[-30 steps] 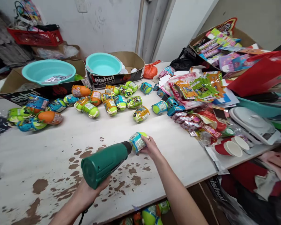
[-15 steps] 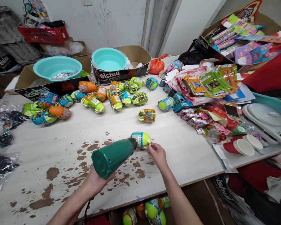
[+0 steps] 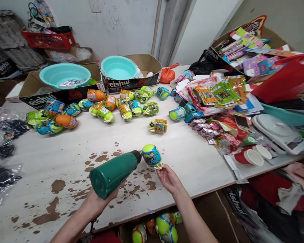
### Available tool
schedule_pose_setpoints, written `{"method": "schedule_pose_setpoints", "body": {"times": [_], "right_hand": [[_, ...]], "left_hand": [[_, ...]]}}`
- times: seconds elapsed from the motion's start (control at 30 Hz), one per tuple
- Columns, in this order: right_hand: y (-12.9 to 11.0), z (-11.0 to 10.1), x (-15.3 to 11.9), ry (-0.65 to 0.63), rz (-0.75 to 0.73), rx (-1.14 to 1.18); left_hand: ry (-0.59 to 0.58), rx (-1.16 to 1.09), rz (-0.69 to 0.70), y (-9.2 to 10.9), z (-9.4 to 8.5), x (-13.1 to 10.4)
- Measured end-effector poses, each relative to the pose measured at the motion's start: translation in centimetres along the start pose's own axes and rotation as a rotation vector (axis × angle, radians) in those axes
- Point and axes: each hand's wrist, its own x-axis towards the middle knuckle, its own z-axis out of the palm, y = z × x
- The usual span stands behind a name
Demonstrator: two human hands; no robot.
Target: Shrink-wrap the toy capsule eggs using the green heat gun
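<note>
My left hand is closed around the handle of a green heat gun, whose black nozzle points right. Just off the nozzle tip is a lime-green egg-shaped toy in a blue printed wrapper, tilted with its cream-coloured end low. The fingers of my right hand pinch that cream-coloured end. Behind it on the table lies an orange-wrapped toy. Several more wrapped egg toys stand and lie in a loose row farther back.
Two turquoise basins sit in cardboard boxes along the wall. At right are piled printed packets, a white scale and red paper cups. Bagged dark items lie at left. More toys are in a box below the table edge.
The egg toy has been turned in my right hand, from lying sideways to its cream end pointing down toward me. The heat gun has shifted slightly left and down.
</note>
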Motion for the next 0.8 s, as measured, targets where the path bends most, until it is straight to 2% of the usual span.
{"method": "schedule_pose_setpoints", "body": {"times": [0.1,0.23,0.3,0.37,0.43,0.57,0.63,0.7,0.8], "right_hand": [[0.4,-0.4,-0.5,-0.028,-0.037,-0.068],[0.2,-0.9,-1.4,-0.086,-0.219,-0.418],[-0.1,-1.4,-1.8,-0.167,-0.203,-0.51],[-0.4,-2.0,-1.9,-0.223,-0.17,-0.478],[-0.3,-2.5,-1.6,-0.191,-0.172,-0.37],[0.4,-1.9,-0.5,-0.015,-0.215,-0.216],[0.8,-1.3,-0.7,0.007,-0.232,-0.269],[1.3,-1.5,-1.9,-0.023,-0.222,-0.398],[1.7,-4.3,-5.6,-0.096,-0.147,-0.64]], "left_hand": [[-0.094,-0.052,-0.03,-1.0,-0.8,-0.2],[-0.219,-0.217,-0.089,-0.5,-1.5,0.0],[-0.222,-0.304,-0.085,0.3,-1.7,0.5],[-0.21,-0.375,-0.101,0.8,-1.9,0.9],[-0.225,-0.399,-0.145,0.6,-2.0,0.8],[-0.347,-0.387,-0.169,0.1,-1.7,-0.3],[-0.383,-0.417,-0.147,0.6,-1.4,-0.7],[-0.37,-0.466,-0.12,1.3,-1.2,-0.4],[-0.304,-0.517,-0.102,2.1,-1.2,0.9]]}}
